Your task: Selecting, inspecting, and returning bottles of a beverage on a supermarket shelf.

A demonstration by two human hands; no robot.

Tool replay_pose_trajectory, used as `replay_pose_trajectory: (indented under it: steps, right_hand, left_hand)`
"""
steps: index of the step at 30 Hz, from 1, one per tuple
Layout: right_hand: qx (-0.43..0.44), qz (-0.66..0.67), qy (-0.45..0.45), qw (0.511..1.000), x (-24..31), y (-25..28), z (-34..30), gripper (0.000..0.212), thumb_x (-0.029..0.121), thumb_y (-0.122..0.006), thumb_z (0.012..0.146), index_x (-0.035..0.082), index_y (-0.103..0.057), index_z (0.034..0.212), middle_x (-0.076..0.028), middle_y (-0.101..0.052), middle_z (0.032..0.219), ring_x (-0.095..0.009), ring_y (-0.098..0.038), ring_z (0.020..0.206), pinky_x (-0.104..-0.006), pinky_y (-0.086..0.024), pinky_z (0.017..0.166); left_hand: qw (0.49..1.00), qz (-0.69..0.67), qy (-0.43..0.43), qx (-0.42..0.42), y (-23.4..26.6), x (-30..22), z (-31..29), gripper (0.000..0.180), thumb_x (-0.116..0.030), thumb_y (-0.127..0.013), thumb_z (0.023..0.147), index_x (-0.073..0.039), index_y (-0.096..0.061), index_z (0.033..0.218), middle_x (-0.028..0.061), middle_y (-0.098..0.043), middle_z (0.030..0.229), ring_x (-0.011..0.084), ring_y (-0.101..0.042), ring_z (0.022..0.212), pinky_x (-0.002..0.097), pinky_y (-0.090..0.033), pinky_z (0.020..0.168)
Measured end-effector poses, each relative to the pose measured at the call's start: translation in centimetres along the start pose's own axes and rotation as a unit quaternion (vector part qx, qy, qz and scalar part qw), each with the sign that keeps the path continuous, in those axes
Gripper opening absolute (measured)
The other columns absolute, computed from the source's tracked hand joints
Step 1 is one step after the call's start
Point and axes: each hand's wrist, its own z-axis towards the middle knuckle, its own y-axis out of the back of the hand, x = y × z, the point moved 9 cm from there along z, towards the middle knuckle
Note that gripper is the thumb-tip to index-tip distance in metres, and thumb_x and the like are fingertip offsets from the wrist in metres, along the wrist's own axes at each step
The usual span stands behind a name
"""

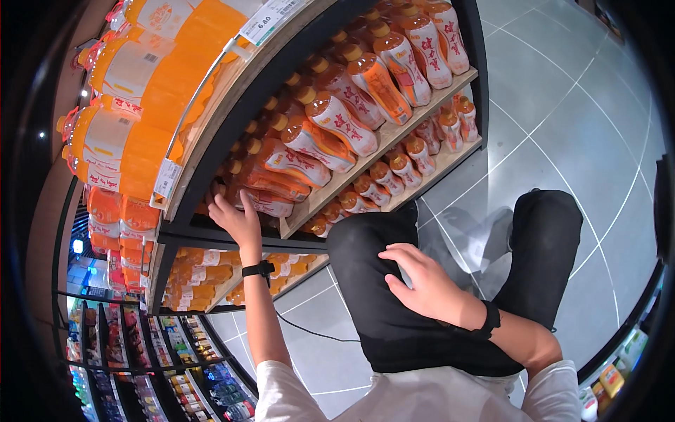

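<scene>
Orange drink bottles with white labels and orange caps stand in rows on the middle shelf. My left hand (237, 219) reaches to the left end of that row, beside the endmost bottle (271, 205). Its fingers are apart, with the fingertips in the shadow near the bottle tops; whether they touch one is hard to make out. Over my thigh, my right hand (415, 280) is open, fingers stretched out, holding nothing. A black band (257, 269) circles my left wrist and another (486, 320) my right.
Smaller orange bottles (404, 169) fill the shelf below. Large shrink-wrapped packs (133, 77) lie on top, behind a price-tag rail (169, 137). My bent knees (547, 218) sit close to the rack. Stocked shelves (155, 352) stand at lower left; a cable (309, 334) crosses grey floor tiles (534, 119).
</scene>
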Motion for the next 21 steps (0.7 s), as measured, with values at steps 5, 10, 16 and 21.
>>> replay_pose_trajectory:
  steps: [5, 10, 16, 21]
  right_hand:
    - [0.003, 0.005, -0.003, 1.0, 0.0, -0.2, 0.2, 0.038, 0.011, -0.068, 0.088, 0.003, -0.055, 0.122, -0.019, -0.059, 0.122, -0.04, -0.061, 0.109, -0.0433, -0.052, 0.092]
    - [0.01, 0.006, -0.011, 1.0, 0.1, -0.3, 0.3, 0.037, 0.011, -0.068, 0.088, 0.003, -0.056, 0.122, -0.018, -0.059, 0.123, -0.039, -0.061, 0.109, -0.0433, -0.052, 0.091]
    - [0.004, 0.0, -0.007, 1.0, -0.3, -0.3, 0.1, 0.037, 0.011, -0.066, 0.088, 0.004, -0.055, 0.123, -0.017, -0.059, 0.123, -0.039, -0.062, 0.107, -0.0437, -0.053, 0.089]
    - [0.006, -0.002, -0.02, 1.0, -0.3, 0.2, 0.2, 0.037, 0.01, -0.065, 0.088, 0.004, -0.055, 0.123, -0.017, -0.059, 0.122, -0.039, -0.062, 0.106, -0.0438, -0.053, 0.089]
  left_hand:
    - [0.915, -0.358, 0.176, -0.051, -2.5, 5.7, -1.6, 0.057, -0.021, -0.07, 0.093, 0.008, -0.043, 0.133, 0.0223, -0.048, 0.134, 0.0316, -0.05, 0.12, 0.0406, -0.037, 0.106]
    - [0.863, -0.377, 0.322, 0.097, -7.8, 7.9, -5.1, 0.061, -0.023, -0.076, 0.089, 0.011, -0.045, 0.13, 0.0196, -0.053, 0.133, 0.0236, -0.052, 0.118, 0.0351, -0.04, 0.104]
    - [0.846, -0.383, 0.364, 0.077, -9.0, 6.6, -7.0, 0.057, -0.021, -0.082, 0.085, 0.011, -0.052, 0.122, 0.0166, -0.061, 0.125, 0.0202, -0.058, 0.109, 0.0335, -0.045, 0.097]
    - [0.868, -0.38, 0.319, 0.01, -6.7, 6.5, -8.5, 0.04, -0.017, -0.08, 0.088, 0.003, -0.058, 0.116, 0.0091, -0.065, 0.11, 0.0148, -0.06, 0.094, 0.0293, -0.049, 0.085]
